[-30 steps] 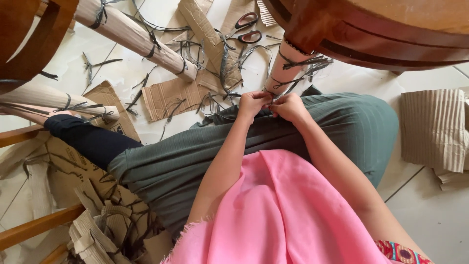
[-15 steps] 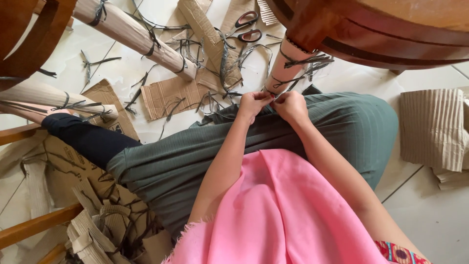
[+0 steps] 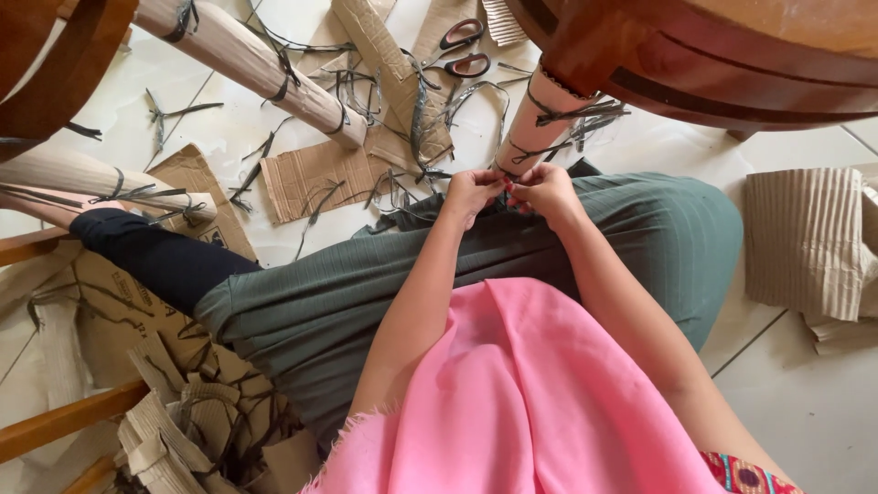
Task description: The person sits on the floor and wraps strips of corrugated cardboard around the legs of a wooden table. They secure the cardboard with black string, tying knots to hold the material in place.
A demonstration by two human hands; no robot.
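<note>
Two hands meet at the foot of a wrapped furniture leg (image 3: 535, 123), just above the person's green-trousered knee. The left hand (image 3: 471, 194) and right hand (image 3: 547, 190) touch fingertip to fingertip, both pinched narrow on a thin dark tie strip (image 3: 506, 178) at the lower end of the leg's corrugated wrapping; the strip itself is mostly hidden by the fingers. Further dark ties (image 3: 581, 114) bind the same leg higher up, toward 12 o'clock from the hands. At 11 o'clock, red-handled scissors (image 3: 462, 50) lie on the tiled floor (image 3: 805, 402) among loose strips and cardboard scraps (image 3: 311, 178). At 10 o'clock a second wrapped leg (image 3: 247, 64) lies slanted; at 3 o'clock rests a folded corrugated sheet (image 3: 805, 242). The dark wooden furniture rim (image 3: 732, 64) overhangs at 1 o'clock. Judged from the pose, the step is working a knot: it is best done by keeping the strip taut between both pinches, close to the wrapping, so that the cardboard is not torn.
</note>
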